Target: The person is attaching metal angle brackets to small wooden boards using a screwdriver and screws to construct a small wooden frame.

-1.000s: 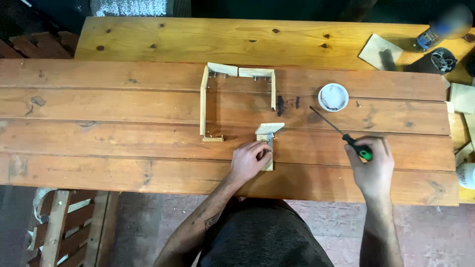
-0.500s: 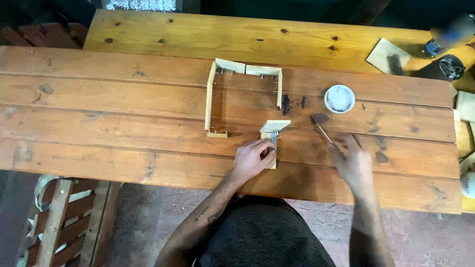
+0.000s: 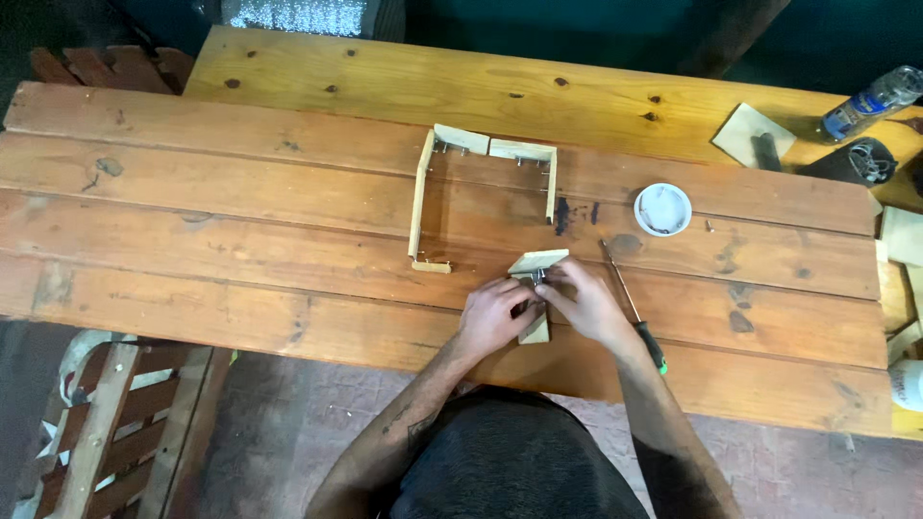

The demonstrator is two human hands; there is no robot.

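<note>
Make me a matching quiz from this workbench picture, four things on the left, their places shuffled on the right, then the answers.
Things:
1. green-handled screwdriver
2. round white dish
3. open frame of pale wooden slats
4. small pale wooden block with a metal fitting

Places:
A. at the fingertips of both hands
B. lying just right of the right hand
C. mid-table, beyond the left hand
D. right of the frame, past dark stains

Pairs: 1-B, 2-D, 3-C, 4-A

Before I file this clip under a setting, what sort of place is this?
Likely a home or hobby woodworking spot: a plank table, a half-built frame of thin wood strips, a screwdriver beside the hands, wood offcuts at the edge.
</note>
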